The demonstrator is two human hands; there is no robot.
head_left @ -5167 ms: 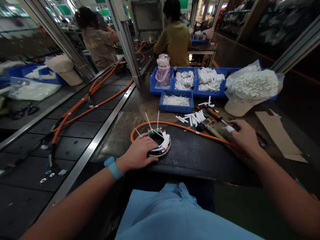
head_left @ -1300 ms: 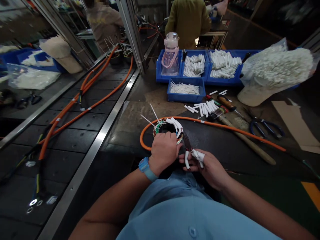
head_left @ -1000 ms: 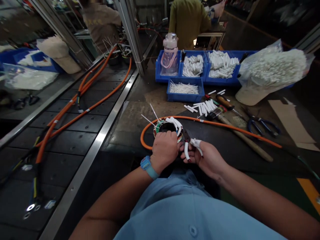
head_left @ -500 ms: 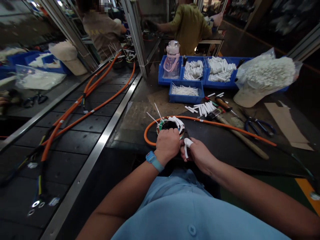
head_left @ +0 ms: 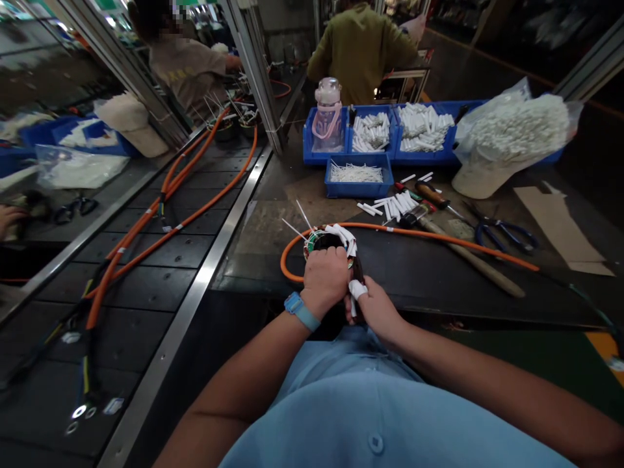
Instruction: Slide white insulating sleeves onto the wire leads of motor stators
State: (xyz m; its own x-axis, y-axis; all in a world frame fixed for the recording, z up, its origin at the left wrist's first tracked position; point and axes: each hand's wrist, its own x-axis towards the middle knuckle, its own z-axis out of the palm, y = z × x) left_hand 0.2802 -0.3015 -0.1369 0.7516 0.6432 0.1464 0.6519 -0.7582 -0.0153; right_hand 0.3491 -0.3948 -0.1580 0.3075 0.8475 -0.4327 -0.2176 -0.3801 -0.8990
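Note:
A round motor stator (head_left: pixel 314 244) with green and copper parts sits near the bench's front edge. White sleeves (head_left: pixel 347 238) lie along its right rim, and two thin white cable ties (head_left: pixel 303 214) stick up at its left. My left hand (head_left: pixel 327 276) is closed over the near rim and hides much of the stator. In my right hand (head_left: pixel 375 304), just to the right, is a dark-jawed hand tool (head_left: pixel 358 272), its jaws pointing at the rim; it looks like pliers, though its handles are mostly covered. White wrapping shows around the right thumb.
An orange cable (head_left: pixel 439 240) loops around the stator. Behind are a blue tray of cable ties (head_left: pixel 358 190), bins with white sleeves (head_left: pixel 424 128) and a bottle (head_left: pixel 327 123). A hammer (head_left: pixel 480 272), screwdriver (head_left: pixel 433 195) and blue-handled pliers (head_left: pixel 507 237) lie right. Left runs a conveyor (head_left: pixel 160 276).
My right hand and its tool have shifted slightly left and down, more upright beside the stator. My left hand stays on the rim. In the background, a person's arm has drawn in.

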